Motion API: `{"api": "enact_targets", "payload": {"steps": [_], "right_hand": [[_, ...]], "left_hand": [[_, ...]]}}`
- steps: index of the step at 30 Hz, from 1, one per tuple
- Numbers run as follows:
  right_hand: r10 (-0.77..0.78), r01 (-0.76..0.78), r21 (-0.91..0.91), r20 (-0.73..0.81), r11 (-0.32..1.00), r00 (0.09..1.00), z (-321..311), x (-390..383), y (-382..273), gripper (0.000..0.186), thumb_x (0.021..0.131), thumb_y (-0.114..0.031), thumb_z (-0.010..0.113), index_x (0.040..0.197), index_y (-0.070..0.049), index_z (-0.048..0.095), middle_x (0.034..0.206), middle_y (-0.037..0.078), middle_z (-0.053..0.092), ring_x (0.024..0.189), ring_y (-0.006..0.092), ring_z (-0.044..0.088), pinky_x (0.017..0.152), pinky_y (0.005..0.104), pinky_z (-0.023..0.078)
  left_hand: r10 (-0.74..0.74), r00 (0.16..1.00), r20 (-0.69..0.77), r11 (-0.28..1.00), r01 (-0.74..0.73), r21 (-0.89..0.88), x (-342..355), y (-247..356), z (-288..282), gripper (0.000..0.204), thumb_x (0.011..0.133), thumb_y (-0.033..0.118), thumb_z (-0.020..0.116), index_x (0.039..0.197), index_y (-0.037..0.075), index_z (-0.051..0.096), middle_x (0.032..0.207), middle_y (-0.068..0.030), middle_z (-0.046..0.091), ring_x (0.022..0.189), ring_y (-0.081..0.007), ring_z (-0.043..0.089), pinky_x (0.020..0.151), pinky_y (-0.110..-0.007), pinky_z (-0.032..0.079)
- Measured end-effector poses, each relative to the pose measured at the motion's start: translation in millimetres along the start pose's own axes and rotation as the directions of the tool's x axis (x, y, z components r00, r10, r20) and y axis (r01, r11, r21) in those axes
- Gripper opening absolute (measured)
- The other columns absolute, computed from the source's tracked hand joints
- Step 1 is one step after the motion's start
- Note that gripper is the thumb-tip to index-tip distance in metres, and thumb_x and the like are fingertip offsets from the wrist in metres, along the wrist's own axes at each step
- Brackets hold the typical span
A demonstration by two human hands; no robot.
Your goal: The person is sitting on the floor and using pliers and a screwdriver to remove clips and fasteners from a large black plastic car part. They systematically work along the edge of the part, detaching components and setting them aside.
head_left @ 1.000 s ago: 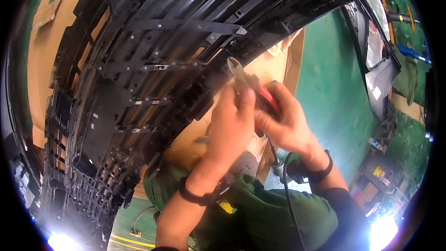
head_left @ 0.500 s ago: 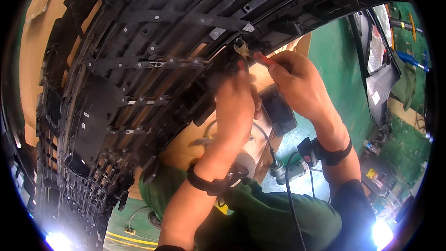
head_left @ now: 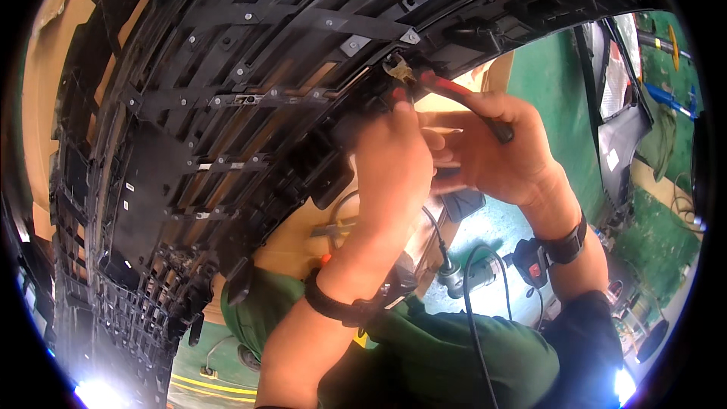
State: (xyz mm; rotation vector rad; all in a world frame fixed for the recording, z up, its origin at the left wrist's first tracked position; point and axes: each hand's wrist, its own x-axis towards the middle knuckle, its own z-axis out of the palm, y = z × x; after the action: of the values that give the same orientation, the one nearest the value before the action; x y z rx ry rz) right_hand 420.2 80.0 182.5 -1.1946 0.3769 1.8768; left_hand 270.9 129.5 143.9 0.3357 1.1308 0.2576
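Well, leftmost spreads a black slatted panel (head_left: 193, 101). Next, the left hand (head_left: 394, 155) is closed round one handle of the red-handled pliers (head_left: 450, 88), whose head sits at its twelve o'clock. Rightmost, the right hand (head_left: 507, 151), pliers' head toward ten o'clock, crosses the other handle with its thumb; whether it grips, I can't tell.

head cam (L of pr) | wide fisheye | faces dn | near blk panel (head_left: 204, 99) + lap (head_left: 432, 344)

The pliers' handles (head_left: 448, 86) are red and black, the panel (head_left: 151, 204) black.
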Motion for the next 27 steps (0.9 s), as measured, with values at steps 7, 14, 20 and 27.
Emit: {"api": "enact_targets", "payload": {"steps": [7,14,20,27], "right_hand": [[0.118,-0.122,0.035,0.103,0.992,0.988,-8.6,11.1,-3.6,0.045,0.096,-0.022,0.054,0.137,-0.006,0.052,0.121,0.015,0.062,0.101,0.0400,0.067,0.088,0.0673,0.057],[0.082,-0.084,0.016,0.104,0.996,0.991,-2.3,11.5,-14.1,0.050,0.093,-0.020,0.050,0.139,0.001,0.053,0.136,0.026,0.060,0.108,0.0452,0.067,0.095,0.0663,0.054],[0.014,-0.030,0.131,0.119,0.991,0.993,-12.7,16.4,-5.7,0.050,0.093,-0.018,0.050,0.139,-0.001,0.052,0.136,0.026,0.060,0.115,0.0454,0.065,0.098,0.0621,0.052],[0.021,-0.035,0.121,0.117,0.992,0.993,6.0,17.2,-10.7,0.044,0.092,-0.018,0.050,0.135,-0.006,0.054,0.122,0.023,0.065,0.114,0.0429,0.065,0.091,0.0584,0.053]], "left_hand": [[0.259,0.966,-0.030,0.837,-0.208,0.506,19.1,-15.9,-6.8,0.043,0.109,0.030,0.044,0.102,-0.008,0.065,0.095,-0.0262,0.071,0.089,-0.0404,0.069,0.078,-0.047,0.055],[0.512,0.843,0.163,0.551,-0.469,0.690,16.1,-13.2,-8.7,0.030,0.101,0.020,0.058,0.100,-0.010,0.062,0.095,-0.0287,0.064,0.087,-0.0497,0.064,0.082,-0.052,0.054],[0.730,0.593,0.339,0.060,-0.550,0.833,-25.0,-1.3,-5.4,0.042,0.100,0.024,0.057,0.128,-0.006,0.059,0.110,-0.0248,0.060,0.111,-0.0452,0.055,0.093,-0.054,0.048],[0.723,0.548,0.420,-0.119,-0.501,0.857,0.1,0.1,-57.1,0.015,0.089,0.018,0.061,0.090,0.004,0.066,0.088,-0.0137,0.062,0.084,-0.0374,0.059,0.075,-0.048,0.048]]}}
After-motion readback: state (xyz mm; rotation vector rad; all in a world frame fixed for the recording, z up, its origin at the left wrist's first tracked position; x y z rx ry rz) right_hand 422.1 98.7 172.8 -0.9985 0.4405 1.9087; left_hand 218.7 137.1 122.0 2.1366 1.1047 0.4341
